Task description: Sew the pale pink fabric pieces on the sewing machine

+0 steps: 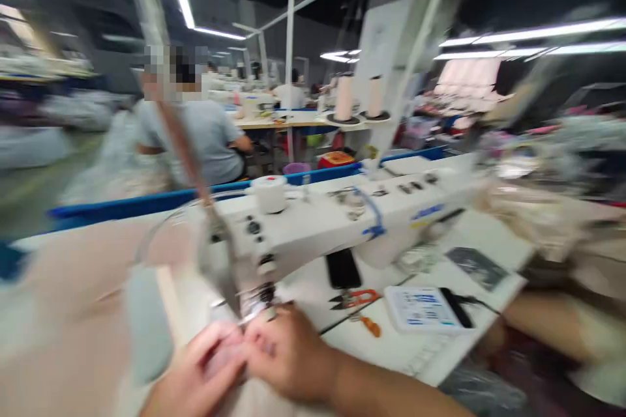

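My left hand and my right hand meet just in front of the needle area of a white sewing machine. Both have their fingers closed on pale pink fabric, which hangs below them. Motion blur smears the fingertips, and the edge of the cloth there is mostly hidden. More pale pink cloth spreads over the table on the left. A grey-green rounded piece lies beside my left hand.
Right of my hands lie orange-handled thread snips, a black phone and a white control panel. Thread cones stand behind the machine. A person in a light shirt sits beyond the blue table edge. Another person's arm is at right.
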`<state>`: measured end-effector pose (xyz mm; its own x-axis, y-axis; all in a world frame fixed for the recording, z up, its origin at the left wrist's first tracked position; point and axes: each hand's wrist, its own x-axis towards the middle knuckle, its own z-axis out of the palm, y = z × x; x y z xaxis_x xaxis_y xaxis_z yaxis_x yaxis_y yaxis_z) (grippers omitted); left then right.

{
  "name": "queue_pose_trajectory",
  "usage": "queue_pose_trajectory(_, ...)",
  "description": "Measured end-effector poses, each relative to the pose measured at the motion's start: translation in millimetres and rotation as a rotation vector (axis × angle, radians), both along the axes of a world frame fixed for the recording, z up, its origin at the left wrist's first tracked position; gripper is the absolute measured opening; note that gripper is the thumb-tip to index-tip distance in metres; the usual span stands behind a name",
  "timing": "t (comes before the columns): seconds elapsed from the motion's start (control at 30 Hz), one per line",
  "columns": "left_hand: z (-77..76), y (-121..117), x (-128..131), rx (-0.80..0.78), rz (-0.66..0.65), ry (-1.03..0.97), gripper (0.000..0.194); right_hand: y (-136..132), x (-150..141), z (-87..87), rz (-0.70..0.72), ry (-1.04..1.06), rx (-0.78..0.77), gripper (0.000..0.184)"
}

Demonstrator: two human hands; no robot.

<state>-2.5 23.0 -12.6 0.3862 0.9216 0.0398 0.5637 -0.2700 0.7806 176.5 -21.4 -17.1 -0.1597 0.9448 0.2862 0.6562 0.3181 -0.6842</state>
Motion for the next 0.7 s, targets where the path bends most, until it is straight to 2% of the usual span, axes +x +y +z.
queue_pose_trajectory(0.1,14.7,-12.8,-6.3,-0.168,-0.065,-0.063,0.031,-15.9,7.7,4.5,0.018,0.134,-0.028,0.024)
queue_pose_trajectory(0.23,14.1,-15.4,-5.0,-0.282,-0.047,-0.218,0.027,-14.6,12.8,-13.0,0.082,0.151,-0.045,0.028)
queue_pose_trajectory(0.4,6.4,-20.2,-4.9,-0.302,-0.083,-0.351,0.029,-16.6,13.2,-29.0,0.03,0.056,-0.04,0.031)
queue_pose_trajectory(0.57,5.2,-20.6,-5.9,-0.361,-0.105,-0.33,0.024,-18.3,14.1,-30.1,0.015,0.045,-0.029,0.03)
queue_pose_trajectory(0.7,10.8,-20.4,-4.9,-0.256,-0.098,-0.317,0.02,-17.2,16.0,-30.2,0.052,0.025,-0.008,0.028)
